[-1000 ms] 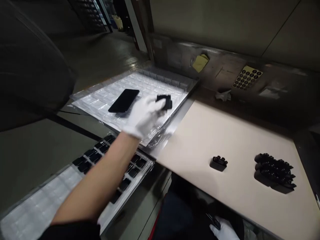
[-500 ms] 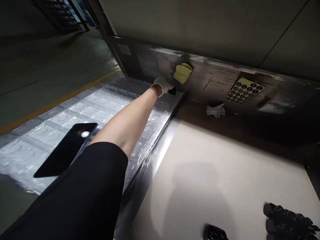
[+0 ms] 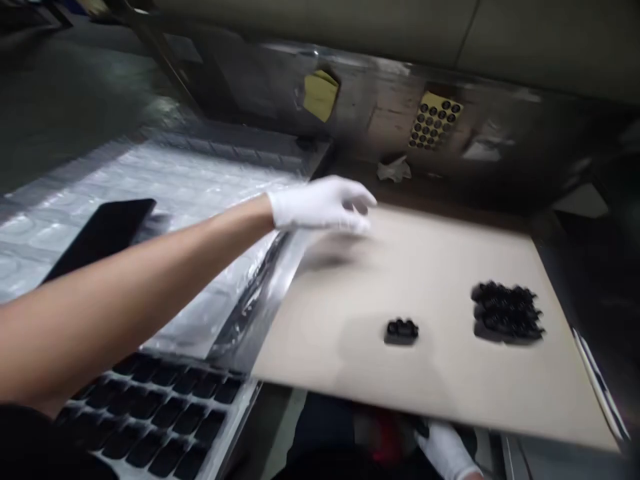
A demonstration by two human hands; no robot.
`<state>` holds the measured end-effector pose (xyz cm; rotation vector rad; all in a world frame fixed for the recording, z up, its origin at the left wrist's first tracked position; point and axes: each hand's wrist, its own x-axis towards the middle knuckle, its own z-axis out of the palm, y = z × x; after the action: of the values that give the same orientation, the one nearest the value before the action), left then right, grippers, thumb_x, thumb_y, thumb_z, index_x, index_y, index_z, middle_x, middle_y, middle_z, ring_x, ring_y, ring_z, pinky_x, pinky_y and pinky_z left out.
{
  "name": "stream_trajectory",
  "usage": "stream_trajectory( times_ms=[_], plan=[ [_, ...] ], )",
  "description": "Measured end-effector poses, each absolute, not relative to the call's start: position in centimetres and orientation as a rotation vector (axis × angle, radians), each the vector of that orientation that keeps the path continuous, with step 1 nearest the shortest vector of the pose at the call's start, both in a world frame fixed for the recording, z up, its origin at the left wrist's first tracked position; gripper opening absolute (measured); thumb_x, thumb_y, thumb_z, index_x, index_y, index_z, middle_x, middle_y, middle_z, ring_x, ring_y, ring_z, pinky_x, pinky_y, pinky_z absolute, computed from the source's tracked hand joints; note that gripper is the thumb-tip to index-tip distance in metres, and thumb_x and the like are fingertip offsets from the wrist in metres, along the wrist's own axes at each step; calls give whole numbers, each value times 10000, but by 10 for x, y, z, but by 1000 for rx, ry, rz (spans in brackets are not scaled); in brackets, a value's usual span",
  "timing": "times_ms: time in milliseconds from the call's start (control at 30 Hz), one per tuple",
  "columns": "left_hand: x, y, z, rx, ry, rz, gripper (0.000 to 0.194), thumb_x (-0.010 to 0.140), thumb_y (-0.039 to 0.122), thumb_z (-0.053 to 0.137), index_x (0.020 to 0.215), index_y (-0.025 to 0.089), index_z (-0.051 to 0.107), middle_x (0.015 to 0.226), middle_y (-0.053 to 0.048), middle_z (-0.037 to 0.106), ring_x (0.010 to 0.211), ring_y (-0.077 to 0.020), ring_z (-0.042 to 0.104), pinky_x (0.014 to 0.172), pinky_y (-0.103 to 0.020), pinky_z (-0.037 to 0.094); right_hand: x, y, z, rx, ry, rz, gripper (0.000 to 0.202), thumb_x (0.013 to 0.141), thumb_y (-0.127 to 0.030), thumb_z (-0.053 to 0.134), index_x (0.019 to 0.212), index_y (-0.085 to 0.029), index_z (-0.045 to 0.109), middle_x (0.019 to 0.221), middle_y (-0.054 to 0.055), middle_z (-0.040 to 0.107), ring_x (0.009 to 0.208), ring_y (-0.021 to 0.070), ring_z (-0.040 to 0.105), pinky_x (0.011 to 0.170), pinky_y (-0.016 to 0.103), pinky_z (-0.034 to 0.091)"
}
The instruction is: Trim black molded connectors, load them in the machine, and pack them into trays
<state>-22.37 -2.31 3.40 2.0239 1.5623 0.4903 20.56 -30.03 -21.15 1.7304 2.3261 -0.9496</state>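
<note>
My left hand (image 3: 325,203), in a white glove, hovers over the left far part of the beige board (image 3: 310,327). Its fingers are loosely curved and apart, with nothing between them. On the board lies a small black moulded part (image 3: 401,331) with round knobs. To its right sits a tight group of several similar black parts (image 3: 507,313). My right hand (image 3: 445,448), also white-gloved, is low beyond the board's near edge. Something dark is at its fingertips, but blur and shadow hide the grip. A small dark piece (image 3: 305,143) rests in the far corner of the clear plastic-covered trays (image 3: 200,173).
A black phone (image 3: 103,233) lies on the plastic-covered trays at left. Nearer stands a tray (image 3: 235,427) filled with dark pieces. On the metal back panel are yellow paper (image 3: 321,95) and a sheet of round stickers (image 3: 435,121). Crumpled white paper (image 3: 394,169) lies below.
My left hand has left the dark piece at the trays' far corner and come back right over the board. The view has swung right and down, bringing my right hand into sight.
</note>
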Motion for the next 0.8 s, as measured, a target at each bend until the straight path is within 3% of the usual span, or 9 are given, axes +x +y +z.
stream_trajectory(
  times_ms=[67,100,200,267,367,467,533,667,800],
  plan=[
    [-171,-94,12,2153,1249,379,801,804,437,887,1505,231,561,1419,-78,677,1217,-259,684,986,-353,583,215,-317,-233,1741,2206,-981,135,998,-308,683,1010,-185,738,1039,41,748,908,170,709,821,308,595],
    [-146,-123,-2,2222,1191,359,810,815,444,877,1517,217,542,1453,-109,650,1275,-300,652,1031,-406,569,221,-327,-241,1744,2159,-988,89,977,-220,678,930,-174,738,933,31,754,836,158,709,787,285,568],
    [-88,-175,-42,2308,1396,494,546,889,326,809,1380,164,634,1351,-152,694,1271,-356,638,1099,-519,521,241,-363,-248,1774,2109,-1026,190,898,-81,608,820,-192,741,793,28,758,748,159,709,731,250,489],
    [-68,-190,-60,2217,1570,666,450,897,250,783,1319,155,661,1273,-148,725,1211,-341,670,1088,-509,533,256,-391,-243,1850,2136,-1107,174,890,-136,607,828,-213,751,802,25,769,764,171,718,731,240,482],
    [-58,-227,-71,2052,1663,954,497,894,203,760,1371,164,627,1276,-135,734,1195,-308,696,1086,-456,549,275,-429,-229,2019,2159,-1274,174,905,-301,623,851,-224,769,806,30,777,784,198,723,754,249,520],
    [-56,-305,-79,1857,1646,1136,556,900,264,759,1425,209,586,1267,-100,748,1154,-273,727,1064,-398,565,280,-451,-205,2110,2159,-1403,297,931,-436,590,910,-213,785,832,37,781,806,216,720,766,267,540],
    [-55,-363,-95,1610,1661,1075,481,878,322,774,1330,240,633,1197,-60,771,1090,-255,748,995,-358,591,271,-456,-186,2086,2181,-1404,324,936,-459,586,870,-207,778,809,29,767,773,205,701,724,261,513],
    [-66,-433,-150,1164,1759,713,222,801,233,739,1017,208,690,1056,-55,785,1038,-271,747,937,-354,580,233,-444,-155,2037,2266,-917,351,894,-445,636,635,-215,697,689,40,704,742,207,652,736,294,438],
    [-102,-441,-189,1102,1785,600,374,766,193,686,1136,152,712,1141,-129,770,1144,-310,711,1060,-418,508,199,-420,-143,1866,2264,-659,275,823,-358,641,587,-222,679,663,62,701,698,199,619,698,303,377]
  ],
)
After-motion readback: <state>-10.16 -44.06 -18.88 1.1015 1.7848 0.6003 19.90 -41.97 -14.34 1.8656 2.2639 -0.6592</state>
